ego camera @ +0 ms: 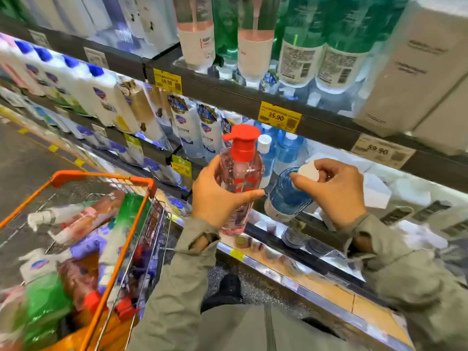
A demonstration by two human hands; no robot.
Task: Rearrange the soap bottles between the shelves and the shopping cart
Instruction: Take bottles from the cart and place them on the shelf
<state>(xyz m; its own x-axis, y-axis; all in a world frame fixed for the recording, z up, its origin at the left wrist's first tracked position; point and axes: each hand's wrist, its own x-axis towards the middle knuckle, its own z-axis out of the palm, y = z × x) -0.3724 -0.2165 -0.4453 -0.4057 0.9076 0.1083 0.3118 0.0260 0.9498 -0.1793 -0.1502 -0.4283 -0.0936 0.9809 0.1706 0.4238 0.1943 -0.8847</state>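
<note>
Pink soap bottle (239,178) with red pump, upright, gripped round its middle by left hand (217,196). Just right of it, blue bottle (288,196), tilted over the shelf (311,253), pinched at its white cap by right hand (336,188). Left of both hands, orange cart (101,176), heaped with bottles (83,219). Probably midway: two bottles in hand, neither set down, many left.

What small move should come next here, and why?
Probably set the blue bottle upright on the shelf first: the right hand pinches its white cap and it tilts at the shelf lip, while the left hand holds the pink bottle upright.
</note>
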